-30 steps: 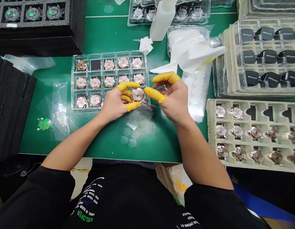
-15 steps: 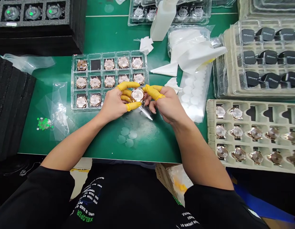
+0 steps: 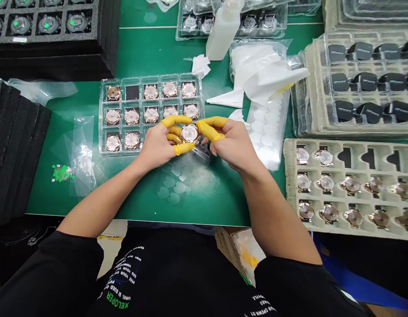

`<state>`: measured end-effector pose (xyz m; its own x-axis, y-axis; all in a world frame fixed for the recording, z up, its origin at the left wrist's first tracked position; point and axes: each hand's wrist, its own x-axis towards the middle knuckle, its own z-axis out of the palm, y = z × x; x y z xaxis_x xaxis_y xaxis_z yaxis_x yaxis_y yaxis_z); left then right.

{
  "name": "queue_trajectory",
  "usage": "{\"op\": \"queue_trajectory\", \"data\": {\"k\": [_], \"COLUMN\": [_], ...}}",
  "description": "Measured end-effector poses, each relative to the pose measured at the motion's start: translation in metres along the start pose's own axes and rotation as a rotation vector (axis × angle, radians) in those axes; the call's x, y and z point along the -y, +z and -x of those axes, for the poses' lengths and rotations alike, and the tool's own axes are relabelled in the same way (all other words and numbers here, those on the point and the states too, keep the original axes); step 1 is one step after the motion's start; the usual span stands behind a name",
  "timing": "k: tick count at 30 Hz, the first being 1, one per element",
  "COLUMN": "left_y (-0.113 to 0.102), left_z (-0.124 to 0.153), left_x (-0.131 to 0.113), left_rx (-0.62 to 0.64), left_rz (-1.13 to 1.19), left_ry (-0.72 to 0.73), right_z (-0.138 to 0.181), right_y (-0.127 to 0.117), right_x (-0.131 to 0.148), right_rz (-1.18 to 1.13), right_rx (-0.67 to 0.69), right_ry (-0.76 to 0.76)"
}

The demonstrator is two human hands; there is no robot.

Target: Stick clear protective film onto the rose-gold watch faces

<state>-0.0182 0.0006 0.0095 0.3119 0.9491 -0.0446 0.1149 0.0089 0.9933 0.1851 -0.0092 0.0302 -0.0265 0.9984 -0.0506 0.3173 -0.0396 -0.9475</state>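
Note:
My left hand (image 3: pixel 157 144), with yellow finger cots on it, is closed around a rose-gold watch (image 3: pixel 190 133). The watch lies with its pale disc side up. At its right edge, the cotted thumb and forefinger of my right hand (image 3: pixel 233 141) are pressed together against it. Below the watch a shiny strip (image 3: pixel 201 154) sticks out; its kind is unclear. Just behind my hands sits a clear plastic tray (image 3: pixel 100 127) of similar watches, its lower right pockets hidden by my left hand. One back-row pocket shows only a black pad (image 3: pixel 132 92).
At right a cream tray (image 3: pixel 290 185) holds more watches, beside stacked trays (image 3: pixel 299 110) of black pieces. White wipes (image 3: pixel 257 79), a sheet of round stickers (image 3: pixel 263 132) and a white bottle (image 3: pixel 223 33) stand behind. Black foam trays (image 3: pixel 106 48) and green dots (image 3: pixel 62 173) are left.
The view has shifted slightly. My right thumb and forefinger have moved a little at the watch's edge, and the shiny strip beneath looks darker. The watch stays in my left hand.

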Motion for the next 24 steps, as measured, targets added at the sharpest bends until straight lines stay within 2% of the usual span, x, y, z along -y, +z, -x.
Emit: {"op": "queue_trajectory", "data": {"k": [1, 4, 6, 8, 10, 14, 16, 19, 24], "left_y": [0.0, -0.001, -0.001, -0.001, -0.001, -0.001, -0.002, -0.004, -0.008], "left_z": [0.0, 0.001, 0.001, 0.001, 0.0, 0.0, 0.0, 0.0, 0.001], "left_x": [0.0, 0.001, 0.0, -0.002, -0.004, -0.007, -0.009, -0.012, -0.017], "left_rx": [-0.003, -0.02, -0.022, -0.018, -0.013, -0.013, -0.01, -0.023, -0.06], "left_rz": [0.0, -0.02, -0.035, -0.036, -0.02, 0.027, 0.03, 0.019, 0.002], "left_ry": [0.0, -0.007, -0.01, -0.007, -0.003, -0.004, -0.002, 0.021, 0.059], "right_z": [-0.001, -0.008, -0.015, -0.02, -0.023, -0.022, -0.021, -0.02, -0.026], "right_y": [-0.005, -0.03, -0.048, -0.061, -0.07, -0.083, -0.091, -0.106, -0.115], "right_x": [-0.002, -0.017, -0.029, -0.037, -0.038, -0.029, -0.028, -0.035, -0.058], "right_rz": [0.088, 0.47, 0.661, 0.717, 0.692, 0.79, 0.841, 0.803, 0.873], "right_rx": [-0.043, -0.283, -0.328, -0.276, -0.296, -0.651, -0.649, -0.515, -0.613], "right_ry": [-0.034, -0.122, -0.109, -0.053, -0.01, 0.038, 0.087, 0.14, 0.144]}}
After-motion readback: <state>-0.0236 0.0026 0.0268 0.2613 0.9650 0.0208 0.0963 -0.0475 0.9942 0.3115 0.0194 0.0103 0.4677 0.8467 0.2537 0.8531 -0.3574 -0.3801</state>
